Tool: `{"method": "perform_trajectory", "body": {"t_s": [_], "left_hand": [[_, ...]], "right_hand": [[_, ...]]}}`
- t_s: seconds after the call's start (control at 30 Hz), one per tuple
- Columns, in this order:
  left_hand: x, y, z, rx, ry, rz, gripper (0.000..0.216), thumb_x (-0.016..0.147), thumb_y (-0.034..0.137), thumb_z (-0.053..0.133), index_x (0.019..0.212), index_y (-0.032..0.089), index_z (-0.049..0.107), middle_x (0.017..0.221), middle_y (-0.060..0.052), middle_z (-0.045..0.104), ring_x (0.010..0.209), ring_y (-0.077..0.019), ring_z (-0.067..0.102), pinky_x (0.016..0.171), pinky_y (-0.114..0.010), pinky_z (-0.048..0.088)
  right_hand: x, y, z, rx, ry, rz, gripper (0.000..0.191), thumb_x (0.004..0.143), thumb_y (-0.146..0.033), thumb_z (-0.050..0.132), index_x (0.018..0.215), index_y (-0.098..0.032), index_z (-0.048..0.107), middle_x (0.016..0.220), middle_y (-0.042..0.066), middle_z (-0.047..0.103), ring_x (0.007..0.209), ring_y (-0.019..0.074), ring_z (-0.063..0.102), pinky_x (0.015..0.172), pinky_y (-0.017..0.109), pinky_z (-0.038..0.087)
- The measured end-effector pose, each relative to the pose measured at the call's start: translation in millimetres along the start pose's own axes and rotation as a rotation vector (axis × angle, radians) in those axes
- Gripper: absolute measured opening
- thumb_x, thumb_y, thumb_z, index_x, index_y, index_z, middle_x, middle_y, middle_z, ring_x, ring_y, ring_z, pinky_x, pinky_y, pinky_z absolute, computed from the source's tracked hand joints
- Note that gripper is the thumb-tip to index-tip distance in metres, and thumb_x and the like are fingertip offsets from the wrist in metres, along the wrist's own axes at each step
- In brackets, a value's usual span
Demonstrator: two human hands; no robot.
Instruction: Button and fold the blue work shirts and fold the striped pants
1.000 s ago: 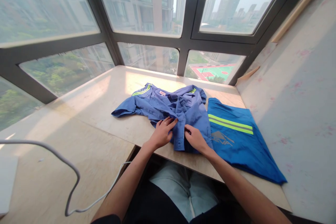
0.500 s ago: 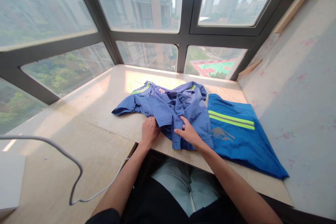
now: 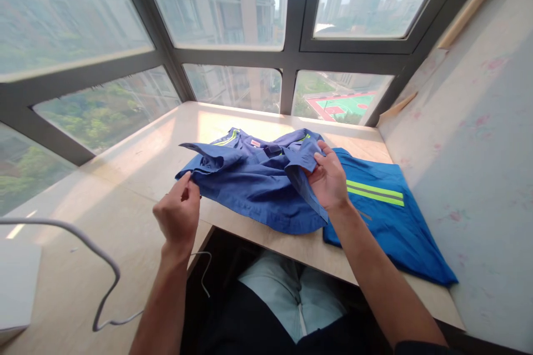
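A blue work shirt (image 3: 258,188) with yellow-green reflective stripes lies partly on the wooden tabletop, its front panels lifted and spread. At its left edge my left hand (image 3: 179,208) is closed in a pinch on the cloth. My right hand (image 3: 328,175) grips the opposite front panel, the thumb and fingers on its edge and the palm turned up. The label at the collar shows at the back. Beside the shirt, on the right, lies a folded brighter blue garment (image 3: 391,233) with a yellow-green and grey stripe, partly behind my right forearm.
The wooden tabletop (image 3: 125,177) runs up to the windows, with a patterned wall (image 3: 478,177) on the right. A grey cable (image 3: 104,258) loops across the left side near a white box (image 3: 16,283). Below the front edge are my legs.
Both hands have moved apart, the left to the left and the right upward and to the right. The shirt's front panels are now raised and pulled open between them.
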State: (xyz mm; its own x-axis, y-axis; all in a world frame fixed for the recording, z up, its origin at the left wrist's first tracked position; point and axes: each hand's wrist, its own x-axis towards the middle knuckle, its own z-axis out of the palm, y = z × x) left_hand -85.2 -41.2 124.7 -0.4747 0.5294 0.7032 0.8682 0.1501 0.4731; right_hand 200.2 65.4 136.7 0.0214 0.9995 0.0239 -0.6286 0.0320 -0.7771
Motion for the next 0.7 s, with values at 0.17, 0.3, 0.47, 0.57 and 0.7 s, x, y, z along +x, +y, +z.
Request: {"method": "perform_trajectory", "body": {"t_s": [0.17,0.3,0.47,0.57,0.7], "left_hand": [[-44,-6,-46,0.015,-0.231,-0.020,0.027,0.080,0.031,0.058,0.095,0.023,0.079,0.064,-0.003,0.067,0.057,-0.0179,0.059,0.065,-0.029,0.045],[-71,-28,-63,-0.068,-1.022,-0.228,0.018,0.071,0.038,0.066,0.080,0.026,0.077,0.049,0.002,0.057,0.047,-0.0177,0.055,0.051,-0.027,0.038],[-74,-43,-44,-0.203,-0.866,-0.488,0.046,0.071,0.055,0.070,0.102,0.021,0.070,0.071,-0.001,0.067,0.069,-0.0222,0.066,0.066,-0.031,0.050],[-75,-48,-9,-0.281,-0.522,-0.617,0.068,0.074,0.055,0.069,0.129,0.019,0.051,0.106,-0.011,0.069,0.101,-0.0268,0.067,0.085,-0.038,0.054],[-82,-54,34,-0.395,-0.375,-0.815,0.074,0.073,0.046,0.076,0.132,0.023,0.040,0.132,-0.019,0.055,0.115,-0.0291,0.062,0.085,-0.039,0.055]], "right_hand": [[-19,35,-3,-0.151,-0.120,0.228,0.054,0.068,-0.031,0.081,0.117,-0.022,0.060,0.085,-0.003,0.069,0.074,0.0140,0.066,0.070,0.027,0.056],[-31,54,-19,-0.278,-0.125,0.339,0.052,0.071,-0.036,0.079,0.115,-0.018,0.060,0.080,-0.003,0.065,0.076,0.0144,0.065,0.069,0.027,0.056],[-38,55,-29,-0.283,-0.103,0.331,0.070,0.064,-0.032,0.084,0.126,-0.023,0.052,0.083,-0.006,0.064,0.076,0.0127,0.065,0.068,0.025,0.056],[-43,55,-31,-0.311,-0.061,0.346,0.075,0.062,-0.029,0.085,0.128,-0.022,0.050,0.078,-0.007,0.061,0.064,0.0114,0.063,0.058,0.024,0.055],[-53,60,-36,-0.376,-0.039,0.415,0.086,0.061,-0.031,0.085,0.136,-0.020,0.044,0.075,-0.006,0.062,0.046,0.0094,0.056,0.042,0.023,0.047]]}}
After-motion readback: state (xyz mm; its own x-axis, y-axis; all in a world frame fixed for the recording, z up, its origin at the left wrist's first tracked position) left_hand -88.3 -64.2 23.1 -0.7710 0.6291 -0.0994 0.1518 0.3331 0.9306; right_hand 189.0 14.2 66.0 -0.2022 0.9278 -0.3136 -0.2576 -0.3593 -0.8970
